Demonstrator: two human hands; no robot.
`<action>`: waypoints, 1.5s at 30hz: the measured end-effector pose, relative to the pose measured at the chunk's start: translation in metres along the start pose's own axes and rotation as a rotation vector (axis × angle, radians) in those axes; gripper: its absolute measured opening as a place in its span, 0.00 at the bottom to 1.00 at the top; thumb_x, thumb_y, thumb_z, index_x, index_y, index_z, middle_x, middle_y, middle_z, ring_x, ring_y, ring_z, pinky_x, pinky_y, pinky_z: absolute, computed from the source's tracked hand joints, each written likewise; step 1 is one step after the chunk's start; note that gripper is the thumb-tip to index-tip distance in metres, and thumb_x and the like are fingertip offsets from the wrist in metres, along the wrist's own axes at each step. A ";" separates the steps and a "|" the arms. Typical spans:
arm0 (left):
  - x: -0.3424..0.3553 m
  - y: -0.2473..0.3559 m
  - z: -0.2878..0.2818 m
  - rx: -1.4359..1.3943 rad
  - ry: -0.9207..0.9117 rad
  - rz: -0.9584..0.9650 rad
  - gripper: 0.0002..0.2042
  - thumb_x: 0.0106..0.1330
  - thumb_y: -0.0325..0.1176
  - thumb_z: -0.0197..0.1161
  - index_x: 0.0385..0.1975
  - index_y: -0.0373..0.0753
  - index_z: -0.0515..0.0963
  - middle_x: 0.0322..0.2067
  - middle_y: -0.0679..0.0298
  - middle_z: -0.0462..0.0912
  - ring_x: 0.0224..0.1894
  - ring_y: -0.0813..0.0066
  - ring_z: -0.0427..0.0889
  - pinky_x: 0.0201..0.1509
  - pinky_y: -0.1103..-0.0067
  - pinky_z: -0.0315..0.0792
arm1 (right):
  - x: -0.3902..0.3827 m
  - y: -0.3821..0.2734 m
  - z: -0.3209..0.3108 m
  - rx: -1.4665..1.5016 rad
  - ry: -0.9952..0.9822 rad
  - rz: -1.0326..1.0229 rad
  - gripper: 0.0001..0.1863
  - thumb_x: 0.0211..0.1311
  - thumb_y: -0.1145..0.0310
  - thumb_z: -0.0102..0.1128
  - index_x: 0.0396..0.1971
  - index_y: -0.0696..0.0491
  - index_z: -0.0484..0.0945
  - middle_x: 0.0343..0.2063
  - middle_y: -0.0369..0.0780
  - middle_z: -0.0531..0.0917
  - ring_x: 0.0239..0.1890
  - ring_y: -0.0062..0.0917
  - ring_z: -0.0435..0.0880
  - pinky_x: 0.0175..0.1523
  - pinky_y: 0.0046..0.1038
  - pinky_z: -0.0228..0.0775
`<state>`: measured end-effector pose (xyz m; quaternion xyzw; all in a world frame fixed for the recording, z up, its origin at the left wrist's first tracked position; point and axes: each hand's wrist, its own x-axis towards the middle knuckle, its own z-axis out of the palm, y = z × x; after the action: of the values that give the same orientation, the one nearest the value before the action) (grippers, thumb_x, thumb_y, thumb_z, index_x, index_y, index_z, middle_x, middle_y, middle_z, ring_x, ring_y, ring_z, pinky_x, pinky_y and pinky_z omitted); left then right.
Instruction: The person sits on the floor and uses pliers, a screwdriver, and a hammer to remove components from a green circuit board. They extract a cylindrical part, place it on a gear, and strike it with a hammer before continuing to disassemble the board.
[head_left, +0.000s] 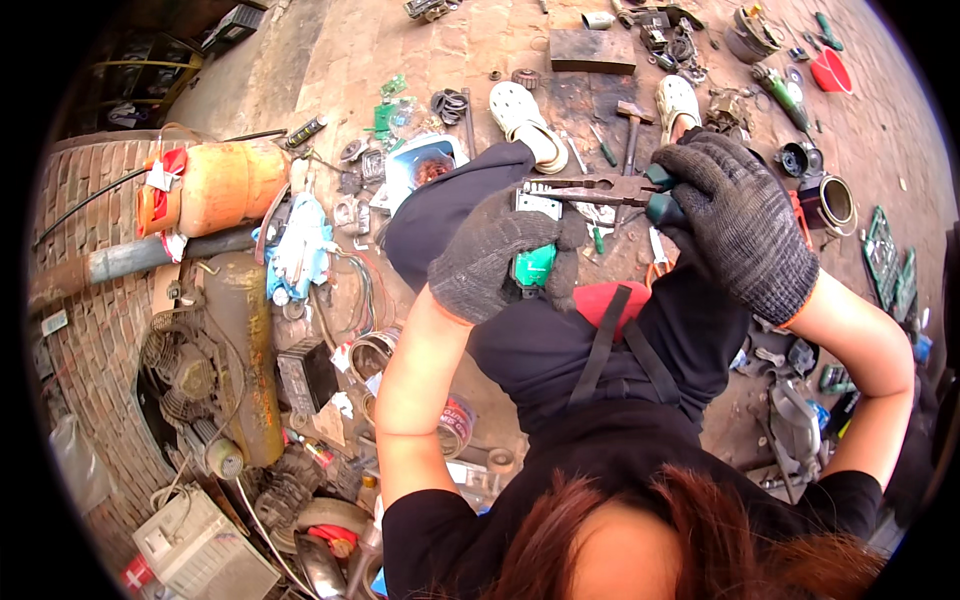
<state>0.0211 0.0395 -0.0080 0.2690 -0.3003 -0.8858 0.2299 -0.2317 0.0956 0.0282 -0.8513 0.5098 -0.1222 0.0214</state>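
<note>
My left hand [490,255], in a dark grey knit glove, is closed around a green-bodied part [534,266] with a pale, slotted metal piece [538,204] at its far end. In my right hand [745,220], gloved the same way, are combination pliers [604,188] with dark green grips. Their jaws point left and lie across the metal piece; I cannot tell whether they grip it. Both hands are above my lap, where a red piece with black straps [606,305] lies. Beyond the pliers, a hammer [632,125] stands between my feet.
Scissors with orange handles [657,265] and a green-handled screwdriver [604,147] lie near my knees. A dark metal block [592,50] sits farther off. On the left are a tray with copper wire [425,165] and an orange gas cylinder [232,185]; a green grinder [782,97] lies right.
</note>
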 end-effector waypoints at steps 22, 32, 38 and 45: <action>0.004 -0.017 0.017 0.327 0.315 -0.021 0.14 0.59 0.29 0.57 0.42 0.30 0.69 0.26 0.57 0.76 0.14 0.71 0.75 0.14 0.78 0.69 | 0.028 -0.007 -0.019 -0.152 -0.092 0.023 0.26 0.48 0.69 0.61 0.51 0.53 0.71 0.49 0.46 0.73 0.55 0.43 0.70 0.58 0.40 0.66; 0.025 -0.031 0.009 -0.175 0.430 -0.042 0.25 0.67 0.57 0.50 0.46 0.38 0.73 0.21 0.65 0.73 0.19 0.72 0.76 0.19 0.73 0.70 | 0.038 0.004 -0.009 -0.160 0.007 -0.145 0.26 0.46 0.69 0.61 0.50 0.55 0.71 0.47 0.46 0.74 0.53 0.41 0.72 0.56 0.38 0.68; 0.024 -0.035 -0.003 -0.330 0.196 0.131 0.23 0.70 0.56 0.44 0.44 0.41 0.74 0.17 0.69 0.67 0.11 0.76 0.61 0.15 0.77 0.55 | 0.072 0.005 -0.051 -0.215 0.054 -0.262 0.17 0.40 0.71 0.65 0.35 0.57 0.78 0.43 0.43 0.77 0.46 0.38 0.76 0.49 0.36 0.71; 0.028 -0.046 -0.013 -0.306 0.119 0.181 0.35 0.57 0.69 0.50 0.43 0.38 0.74 0.21 0.66 0.70 0.16 0.73 0.66 0.18 0.74 0.60 | 0.071 0.007 -0.080 -0.174 -0.042 -0.280 0.12 0.33 0.75 0.68 0.23 0.56 0.77 0.41 0.44 0.76 0.42 0.39 0.76 0.45 0.36 0.72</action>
<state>-0.0033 0.0512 -0.0569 0.2547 -0.1706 -0.8794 0.3642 -0.2242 0.0373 0.1174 -0.9150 0.3943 -0.0618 -0.0589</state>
